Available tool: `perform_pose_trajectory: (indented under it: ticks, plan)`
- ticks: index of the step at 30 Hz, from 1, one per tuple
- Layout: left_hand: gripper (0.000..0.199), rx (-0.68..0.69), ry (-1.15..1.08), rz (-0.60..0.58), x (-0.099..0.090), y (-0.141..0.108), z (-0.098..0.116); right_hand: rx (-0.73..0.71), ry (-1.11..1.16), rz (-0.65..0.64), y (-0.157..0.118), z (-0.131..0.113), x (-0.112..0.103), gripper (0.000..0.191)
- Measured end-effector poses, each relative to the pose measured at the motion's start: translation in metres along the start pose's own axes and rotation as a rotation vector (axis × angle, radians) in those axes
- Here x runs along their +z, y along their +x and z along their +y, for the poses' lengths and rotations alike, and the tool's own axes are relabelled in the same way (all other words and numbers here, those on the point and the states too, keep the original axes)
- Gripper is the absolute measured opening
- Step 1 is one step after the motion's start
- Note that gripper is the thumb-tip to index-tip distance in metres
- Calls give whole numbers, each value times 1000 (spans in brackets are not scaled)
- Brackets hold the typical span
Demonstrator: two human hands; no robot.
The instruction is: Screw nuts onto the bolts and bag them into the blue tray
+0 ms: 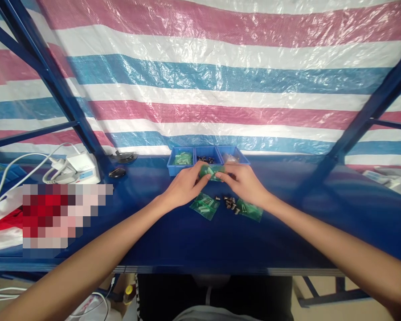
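Between my two hands is a small green plastic bag point(210, 171) with pale pieces showing inside. My left hand point(190, 182) pinches its left side, and my right hand point(243, 182) grips the right side, thumbs toward me. Below them on the blue table lies a second green bag point(205, 207) holding white and metal pieces. Another green bag point(251, 210) rests under my right wrist, partly covered by it. Several small dark metal fasteners point(232, 203) are scattered between these two bags.
Behind my hands stand three blue bins: one with green bags point(183, 158), one with dark metal parts point(205, 159), one with clear bags point(230, 158). A white power strip point(83, 167) with cables is at left. Blue frame posts point(357, 111) rise at both sides before a striped sheet point(220, 80).
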State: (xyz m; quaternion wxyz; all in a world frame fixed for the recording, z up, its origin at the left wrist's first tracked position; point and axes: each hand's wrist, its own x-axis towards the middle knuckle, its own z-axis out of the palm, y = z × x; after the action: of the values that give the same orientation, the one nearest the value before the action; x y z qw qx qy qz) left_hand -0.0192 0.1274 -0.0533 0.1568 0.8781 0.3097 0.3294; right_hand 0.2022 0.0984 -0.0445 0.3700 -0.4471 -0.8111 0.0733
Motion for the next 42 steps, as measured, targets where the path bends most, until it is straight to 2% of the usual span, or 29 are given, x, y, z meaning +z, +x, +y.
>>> perform_pose_trajectory:
  ticks: [6, 8, 13, 17, 21, 24, 27, 30, 32, 35, 38, 40, 42]
  plan:
    - [63, -11, -101, 162, 5, 0, -2, 212, 247, 4, 2, -2, -3, 46]
    - [67, 9, -83, 164, 5, -1, 1, 255, 298, 6, 2, -5, -5, 50]
    - [48, 80, 60, 102, 2, -3, 3, 268, 385, 12, 1, -10, -8, 53]
    - [34, 97, 54, 128, 1, -2, 0, 117, 438, -5, 1, -12, -9, 52]
    - [18, 93, 71, 138, 1, 0, 2, 38, 542, -15, 1, -15, -12, 40]
    - [21, 62, 109, 118, 2, 0, 2, 65, 548, 21, 1, -16, -12, 29]
    - [20, 27, 106, 170, 3, 0, -1, 128, 510, 46, 1, -14, -11, 22]
    - [49, 47, 107, 205, 2, 0, -3, 178, 530, 68, 2, -9, -8, 19]
    - [53, 95, 153, 162, 0, -1, -3, 206, 602, 77, 2, -7, -7, 18]
    - [42, 122, 200, 102, -2, -2, -2, 228, 732, 68, 2, -7, -6, 18]
    - [30, 123, 196, 115, -2, -2, -3, 254, 834, 12, 2, -8, -6, 23]
    - [22, 137, 201, 141, 0, -1, -5, 263, 822, -37, 2, -7, -5, 29]
    - [22, 161, 205, 157, 1, 0, -6, 263, 725, -66, 2, -5, -3, 33]
